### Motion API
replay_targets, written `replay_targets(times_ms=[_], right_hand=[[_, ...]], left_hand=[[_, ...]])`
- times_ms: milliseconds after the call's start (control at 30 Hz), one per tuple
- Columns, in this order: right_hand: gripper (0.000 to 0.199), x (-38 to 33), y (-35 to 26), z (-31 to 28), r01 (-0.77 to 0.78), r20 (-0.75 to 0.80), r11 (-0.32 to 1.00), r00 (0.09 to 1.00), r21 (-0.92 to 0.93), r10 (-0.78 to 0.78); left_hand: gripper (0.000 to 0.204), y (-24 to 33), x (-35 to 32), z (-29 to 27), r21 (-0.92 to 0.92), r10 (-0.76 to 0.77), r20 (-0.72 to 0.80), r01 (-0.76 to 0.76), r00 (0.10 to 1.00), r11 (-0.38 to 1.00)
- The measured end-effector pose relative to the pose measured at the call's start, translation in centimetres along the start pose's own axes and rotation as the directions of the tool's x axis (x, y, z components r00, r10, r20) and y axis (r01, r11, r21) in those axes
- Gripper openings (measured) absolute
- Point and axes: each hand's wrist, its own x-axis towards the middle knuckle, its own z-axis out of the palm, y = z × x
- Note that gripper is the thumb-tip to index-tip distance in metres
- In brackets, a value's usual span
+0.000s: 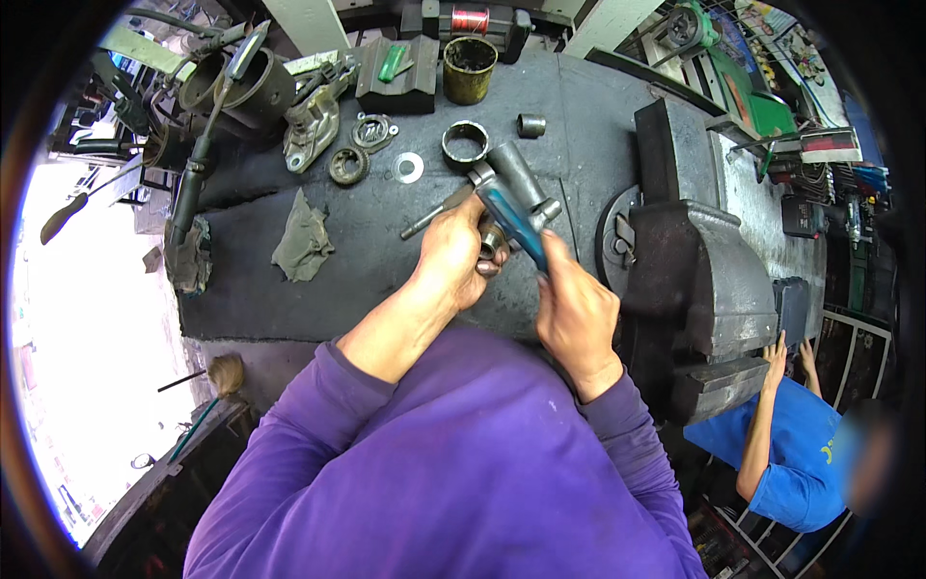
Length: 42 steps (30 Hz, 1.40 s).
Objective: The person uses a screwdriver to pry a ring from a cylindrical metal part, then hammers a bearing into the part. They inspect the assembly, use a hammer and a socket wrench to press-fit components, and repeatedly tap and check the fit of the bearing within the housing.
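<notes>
My right hand (pixel 579 314) grips a hammer (pixel 516 220) by its blue handle, the metal head up and to the left, close to my left fingers. In my left hand (pixel 449 251) the fingers are closed around a small round metal sleeve (pixel 491 241), partly covered by them. A metal rod (pixel 429 218) sticks out left of that hand; whether it is held or lies on the bench cannot be told. Behind the hammer lies a grey metal tube (pixel 517 172). A wide steel ring (pixel 466 144) and a short bushing (pixel 531 125) stand beyond.
The dark bench (pixel 376 261) bears a grey rag (pixel 303 238), a flat washer (pixel 408 168), a bearing (pixel 348 165), a cast housing (pixel 316 116) and a grimy yellow can (pixel 470 69). A big vise (pixel 704 280) stands right. Beyond it, a person in blue (pixel 796 454) touches a dark case (pixel 791 307).
</notes>
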Motion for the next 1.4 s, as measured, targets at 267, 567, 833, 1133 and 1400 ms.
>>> replay_targets(times_ms=[267, 567, 833, 1133, 1400], right_hand=[[0.039, 1.8, 6.4, 1.5, -0.49, 0.045, 0.86, 0.865, -0.144, 0.5], [0.05, 3.0, 3.0, 0.7, -0.521, 0.365, 0.772, 0.842, 0.364, 0.397], [0.036, 4.4, 2.1, 2.3, -0.662, 0.587, 0.396, 0.748, 0.636, 0.308], [0.014, 3.7, 1.5, -1.4, -0.826, 0.834, 0.115, 0.544, 0.552, -0.095], [0.027, 3.2, 0.2, -0.7, -0.553, 0.715, 0.593, 0.697, 0.586, -0.057]], left_hand=[[0.048, -0.6, 0.5, -0.1, -0.03, 0.097, 0.065, -0.095, 0.993, 0.995], [0.041, -1.3, 1.0, -0.1, -0.007, 0.262, 0.212, -0.267, 0.941, 0.964], [0.043, -1.9, 0.0, -0.8, 0.323, 0.349, 0.358, -0.466, 0.866, 0.824], [0.064, 3.3, -1.2, -1.7, 0.126, 0.27, 0.963, -0.906, 0.013, -0.403], [0.052, 2.6, -2.6, -0.8, 0.207, 0.179, 0.973, -0.899, 0.148, -0.385]])
